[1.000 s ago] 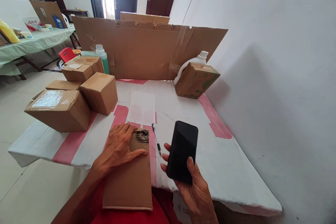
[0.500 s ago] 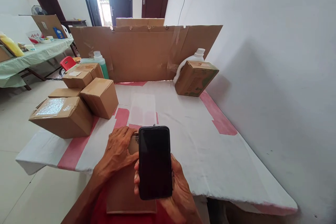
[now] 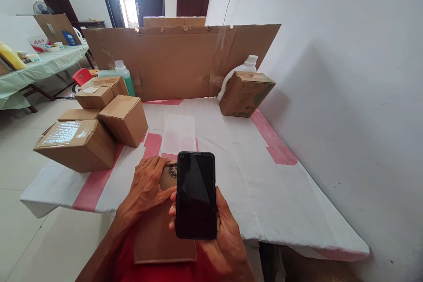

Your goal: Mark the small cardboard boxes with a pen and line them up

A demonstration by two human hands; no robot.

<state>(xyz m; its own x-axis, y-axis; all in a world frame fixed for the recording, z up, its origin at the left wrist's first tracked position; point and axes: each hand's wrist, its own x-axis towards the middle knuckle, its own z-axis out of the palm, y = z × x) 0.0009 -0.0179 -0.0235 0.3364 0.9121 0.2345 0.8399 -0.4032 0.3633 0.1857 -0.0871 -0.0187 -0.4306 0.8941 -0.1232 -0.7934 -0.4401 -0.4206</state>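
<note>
My right hand (image 3: 226,229) is wrapped round a black smartphone (image 3: 196,196). Its dark screen faces me and carries a faint reflection. Just left of the phone, my left hand (image 3: 148,185) grips a brown cardboard box (image 3: 165,238) at the table's near edge, fingers over its far left side and thumb across the top. Dark printed marks show on the box's far end beside the phone. The phone hides part of the box's right side and the fingers behind it.
Several cardboard boxes (image 3: 124,114) are grouped on the left of the cloth-covered table (image 3: 264,198). Behind them is a green liquid bottle (image 3: 127,79). A tilted carton (image 3: 246,94) leans against a white jug (image 3: 243,68) at back right. A cardboard panel (image 3: 178,61) spans the back.
The phone has shifted slightly up and toward the far side, and a diagonal reflection now crosses its screen. My left hand keeps its hold on the box. The view has moved slightly.
</note>
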